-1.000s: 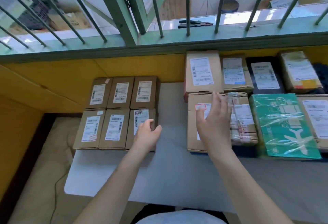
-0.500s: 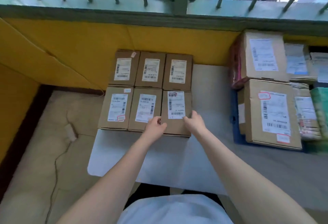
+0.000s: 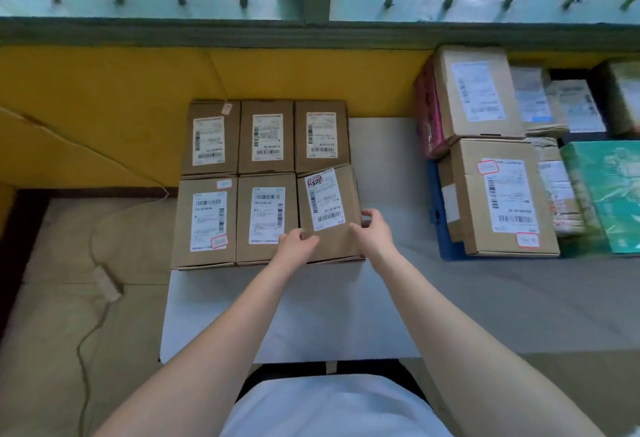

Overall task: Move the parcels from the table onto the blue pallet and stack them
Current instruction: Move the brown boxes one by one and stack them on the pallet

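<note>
Six brown cardboard parcels sit in a two-by-three block at the far left end of the white table [image 3: 346, 315], each with a white shipping label on top. The near-right parcel [image 3: 329, 215] is the one being handled: plain kraft box, white label [image 3: 325, 199] with barcodes and a red-and-black stamp in its upper corner. It is skewed clockwise against the row and its top looks tilted, no longer flush with the middle parcel [image 3: 266, 218] beside it.

Left hand [image 3: 294, 244] grips the parcel's near-left corner, fingers curled over the edge between it and the middle parcel, thumb lying on the top face. Right hand [image 3: 372, 234] grips the right side near the front corner, thumb on top, fingers wrapped down the side wall; fingertips there are hidden. The parcel lies between both hands, label just beyond the thumbs.

To the right, the blue pallet [image 3: 438, 225] shows only as a blue edge under stacked parcels: two larger labelled cardboard boxes [image 3: 498, 194] at its left end, a green plastic-wrapped package [image 3: 602, 194] further right. Yellow wall [image 3: 121, 97] behind the table.
</note>
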`<action>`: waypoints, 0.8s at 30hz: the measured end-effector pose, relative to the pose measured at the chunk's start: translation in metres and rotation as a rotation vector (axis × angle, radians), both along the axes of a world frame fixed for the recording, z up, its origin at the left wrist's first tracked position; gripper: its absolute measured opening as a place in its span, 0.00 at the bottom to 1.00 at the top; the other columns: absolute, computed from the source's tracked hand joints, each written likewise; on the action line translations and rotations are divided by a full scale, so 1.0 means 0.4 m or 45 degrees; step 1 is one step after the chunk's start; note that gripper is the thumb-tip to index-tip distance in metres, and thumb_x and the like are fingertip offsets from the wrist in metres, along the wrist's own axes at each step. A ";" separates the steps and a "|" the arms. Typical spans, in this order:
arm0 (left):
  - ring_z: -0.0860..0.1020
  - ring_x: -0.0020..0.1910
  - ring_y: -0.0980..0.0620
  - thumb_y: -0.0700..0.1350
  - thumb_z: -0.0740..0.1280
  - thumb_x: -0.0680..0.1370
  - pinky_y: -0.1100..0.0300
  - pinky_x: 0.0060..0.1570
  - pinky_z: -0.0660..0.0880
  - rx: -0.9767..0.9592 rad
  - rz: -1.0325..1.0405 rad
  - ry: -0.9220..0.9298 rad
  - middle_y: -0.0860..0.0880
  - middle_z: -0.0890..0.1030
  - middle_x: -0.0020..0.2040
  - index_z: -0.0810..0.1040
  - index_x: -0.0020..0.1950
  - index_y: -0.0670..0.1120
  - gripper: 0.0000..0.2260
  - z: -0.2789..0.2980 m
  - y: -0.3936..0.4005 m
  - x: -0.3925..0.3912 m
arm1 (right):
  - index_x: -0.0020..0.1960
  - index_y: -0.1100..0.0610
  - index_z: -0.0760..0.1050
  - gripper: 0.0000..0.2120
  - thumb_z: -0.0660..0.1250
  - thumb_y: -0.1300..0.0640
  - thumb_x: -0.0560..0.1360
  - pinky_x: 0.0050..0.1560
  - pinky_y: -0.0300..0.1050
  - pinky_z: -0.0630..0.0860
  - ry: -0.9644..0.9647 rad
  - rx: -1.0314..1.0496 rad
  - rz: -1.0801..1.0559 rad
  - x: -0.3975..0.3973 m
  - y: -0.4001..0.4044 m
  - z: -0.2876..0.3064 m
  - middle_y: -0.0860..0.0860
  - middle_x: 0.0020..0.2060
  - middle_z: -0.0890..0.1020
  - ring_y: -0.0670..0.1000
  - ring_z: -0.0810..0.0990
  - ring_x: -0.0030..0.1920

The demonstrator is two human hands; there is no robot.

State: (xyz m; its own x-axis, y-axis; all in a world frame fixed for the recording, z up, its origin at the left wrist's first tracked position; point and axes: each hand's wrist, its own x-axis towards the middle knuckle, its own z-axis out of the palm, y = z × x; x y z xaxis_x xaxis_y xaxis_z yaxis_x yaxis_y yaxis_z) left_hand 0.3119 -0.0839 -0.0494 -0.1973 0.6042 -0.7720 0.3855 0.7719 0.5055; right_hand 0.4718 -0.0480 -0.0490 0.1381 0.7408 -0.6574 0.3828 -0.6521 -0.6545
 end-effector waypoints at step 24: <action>0.74 0.62 0.51 0.49 0.62 0.80 0.54 0.62 0.72 1.039 0.042 -0.013 0.49 0.75 0.65 0.72 0.69 0.49 0.17 0.373 0.397 0.820 | 0.72 0.45 0.69 0.19 0.60 0.55 0.82 0.53 0.39 0.79 0.183 0.784 -0.488 0.798 0.250 0.374 0.47 0.62 0.79 0.43 0.79 0.55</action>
State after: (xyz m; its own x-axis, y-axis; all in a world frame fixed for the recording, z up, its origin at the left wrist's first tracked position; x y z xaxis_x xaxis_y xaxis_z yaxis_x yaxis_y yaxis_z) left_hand 0.6401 0.0749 0.0997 -0.2203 0.9709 -0.0935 0.3610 0.1702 0.9169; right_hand 0.7909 0.0520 0.1005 0.4051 0.8985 -0.1691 0.0845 -0.2210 -0.9716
